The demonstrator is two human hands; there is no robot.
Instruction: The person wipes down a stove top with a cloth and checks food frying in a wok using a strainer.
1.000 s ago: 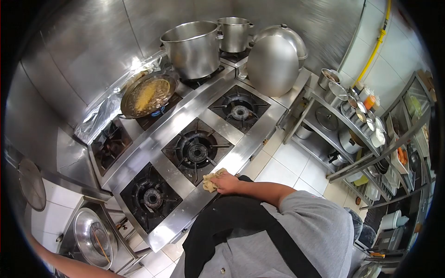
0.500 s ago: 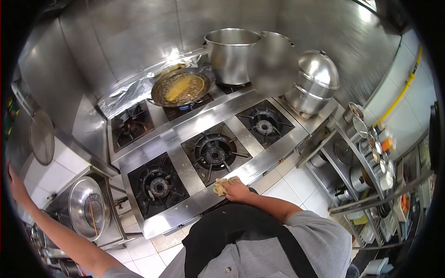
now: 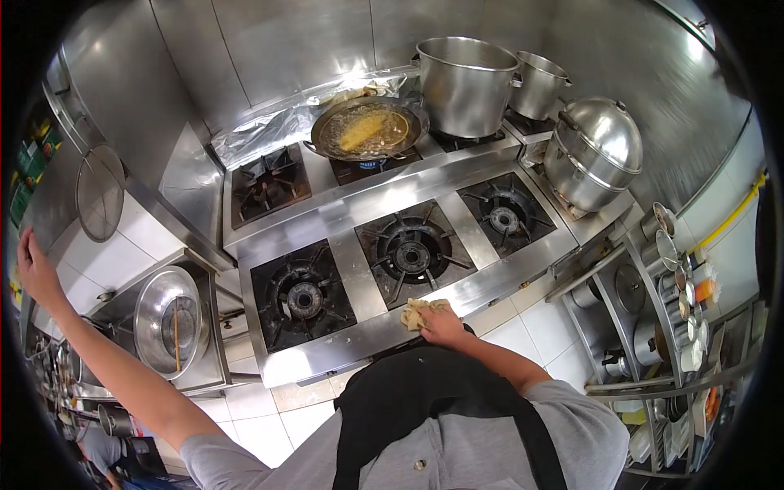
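My right hand (image 3: 443,323) is closed on a crumpled yellowish cloth (image 3: 416,314), pressed to the front steel rim of the gas stove (image 3: 384,317). Just behind the cloth sits the middle front burner (image 3: 411,256). Far out to the left, my left hand (image 3: 37,265) is raised at arm's length with its fingers stretched out and nothing visible in them. The nearest thing to it is a round mesh strainer (image 3: 100,194) hanging by the steel wall panel.
Yellow food fries in bubbling oil in a wok (image 3: 322,137) over a blue flame. Behind stand a large stockpot (image 3: 465,98), a smaller pot (image 3: 536,88) and a domed steamer (image 3: 592,155). A metal bowl (image 3: 151,327) lies left; shelves (image 3: 637,327) of cookware stand right. Another person (image 3: 102,449) shows lower left.
My view has swung, so the stove and pots sit further right in the picture. More of my outstretched left hand shows. My right hand keeps its hold on the cloth at the stove's rim.
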